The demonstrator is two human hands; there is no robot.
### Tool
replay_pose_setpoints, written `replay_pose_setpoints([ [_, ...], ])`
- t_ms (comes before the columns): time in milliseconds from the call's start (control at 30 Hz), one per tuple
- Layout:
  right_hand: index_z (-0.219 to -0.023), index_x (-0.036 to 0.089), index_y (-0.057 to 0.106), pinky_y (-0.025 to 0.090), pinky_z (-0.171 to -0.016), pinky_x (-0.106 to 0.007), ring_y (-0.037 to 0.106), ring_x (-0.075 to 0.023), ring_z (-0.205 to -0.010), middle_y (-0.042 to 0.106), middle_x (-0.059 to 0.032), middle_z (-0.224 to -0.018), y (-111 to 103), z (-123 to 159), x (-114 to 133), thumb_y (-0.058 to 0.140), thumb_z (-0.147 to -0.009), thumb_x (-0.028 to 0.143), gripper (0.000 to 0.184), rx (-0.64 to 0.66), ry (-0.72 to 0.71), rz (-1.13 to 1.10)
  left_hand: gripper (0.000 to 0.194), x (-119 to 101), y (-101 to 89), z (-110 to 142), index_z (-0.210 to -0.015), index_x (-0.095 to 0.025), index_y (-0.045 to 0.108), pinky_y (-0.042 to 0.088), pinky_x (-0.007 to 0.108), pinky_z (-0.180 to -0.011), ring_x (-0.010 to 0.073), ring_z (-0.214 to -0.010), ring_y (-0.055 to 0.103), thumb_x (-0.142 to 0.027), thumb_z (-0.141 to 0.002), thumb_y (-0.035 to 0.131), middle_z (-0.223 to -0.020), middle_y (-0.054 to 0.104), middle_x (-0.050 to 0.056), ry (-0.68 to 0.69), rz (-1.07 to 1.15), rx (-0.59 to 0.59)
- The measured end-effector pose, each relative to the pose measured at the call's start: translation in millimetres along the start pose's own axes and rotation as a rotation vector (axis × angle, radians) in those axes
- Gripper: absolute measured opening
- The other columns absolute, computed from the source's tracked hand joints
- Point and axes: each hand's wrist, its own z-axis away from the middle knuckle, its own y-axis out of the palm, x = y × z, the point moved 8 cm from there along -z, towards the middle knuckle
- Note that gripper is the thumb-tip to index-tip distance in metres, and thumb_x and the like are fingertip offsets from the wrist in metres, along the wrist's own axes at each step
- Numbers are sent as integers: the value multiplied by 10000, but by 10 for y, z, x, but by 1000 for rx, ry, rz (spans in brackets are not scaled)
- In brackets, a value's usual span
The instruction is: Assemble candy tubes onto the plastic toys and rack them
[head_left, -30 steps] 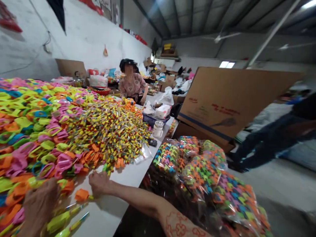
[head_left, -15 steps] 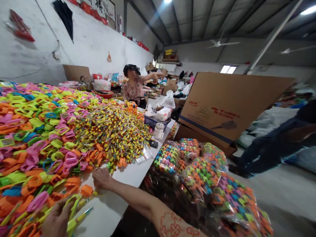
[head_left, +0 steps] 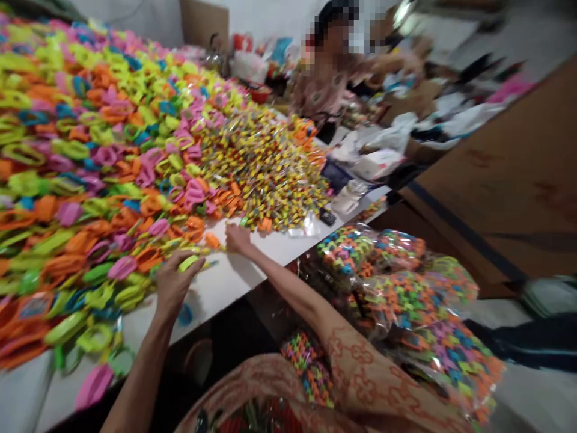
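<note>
My left hand (head_left: 174, 282) is over the white table (head_left: 246, 279), its fingers closed round a yellow-green plastic piece (head_left: 188, 263). A thin stick with a pale pointed tip (head_left: 210, 263) shows just beyond the fingertips. Farther up the table, my right hand (head_left: 237, 239) has its fingers curled down at the edge of a heap of small yellow-and-red sticks (head_left: 270, 168); whatever is in them is hidden and blurred. A loose orange piece (head_left: 211, 240) lies between the two hands. Left of both spreads a large pile of coloured plastic bands (head_left: 108, 162).
Clear bags of coloured pieces (head_left: 419, 294) are heaped right of the table, beside a large cardboard box (head_left: 500, 192). A jar (head_left: 349, 195), a dark remote (head_left: 327, 216) and a blue basket (head_left: 336, 174) stand near the table's right edge. Another person (head_left: 329, 84) is at the far end.
The view has tilted down and turned, so both arms and my lap show more. My left hand still grips the yellow-green piece; my right hand stays by the stick heap.
</note>
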Motion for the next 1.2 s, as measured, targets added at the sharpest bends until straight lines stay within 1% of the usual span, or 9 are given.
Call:
replay_pose_setpoints([
  [167,-1217,136,639,503,-895,-383,661,-290,-1111,666,-183,-1272,82,40,-56,473,-968,202,307,-27,31,-95,264,-11,-73,171,-848,-222,785,577,353,-894,212,-915,723,-463,-739,796,-930,789,44,21,49,5],
  [300,-955,162,650,462,-784,-308,629,-209,-914,703,-74,-980,-21,173,-124,566,-894,260,143,-114,71,-510,260,71,-89,227,-858,-219,791,572,327,-796,206,-843,714,-458,-756,776,-888,787,38,-49,31,25],
  [433,-863,152,669,404,-608,-249,547,-123,-643,655,-9,-758,50,406,-33,668,-765,343,215,74,-28,-1173,342,214,44,200,-914,-203,799,564,336,-781,215,-820,709,-499,-747,767,-895,786,52,-110,12,73],
  [500,-885,144,700,389,-570,-243,518,-103,-575,645,5,-709,29,553,54,708,-720,394,299,181,-102,-1364,381,226,129,181,-982,-199,794,567,357,-855,227,-888,716,-501,-751,766,-954,789,62,-80,-13,97],
  [633,-880,144,728,394,-552,-240,501,-83,-527,628,26,-649,-75,748,138,739,-712,417,321,237,-167,-1477,451,212,252,165,-1126,-200,769,558,383,-928,232,-960,711,-498,-789,739,-1023,780,69,-15,-64,133],
  [767,-868,157,740,393,-552,-234,499,-79,-518,625,42,-609,-25,801,185,746,-700,400,296,301,-145,-1542,543,203,356,155,-1244,-226,736,560,366,-922,215,-959,706,-498,-775,750,-1056,773,53,-11,-51,209],
  [967,-855,149,744,384,-552,-219,531,-80,-536,650,30,-620,34,851,221,800,-683,370,286,384,-205,-1544,366,213,472,179,-1002,-203,782,573,384,-915,245,-966,729,-470,-755,748,-1022,805,77,-90,21,313],
  [1067,-849,142,731,400,-544,-225,540,-80,-512,669,15,-653,64,868,147,832,-661,396,332,420,-144,-1681,335,232,434,192,-947,-204,778,587,363,-864,231,-891,731,-454,-725,756,-929,803,54,-141,35,257],
  [1200,-905,146,699,420,-542,-231,577,-89,-523,699,-2,-733,173,908,-37,865,-650,425,413,361,14,-1851,311,266,240,182,-897,-195,774,579,334,-824,204,-839,714,-449,-720,748,-867,780,34,-183,8,25],
])
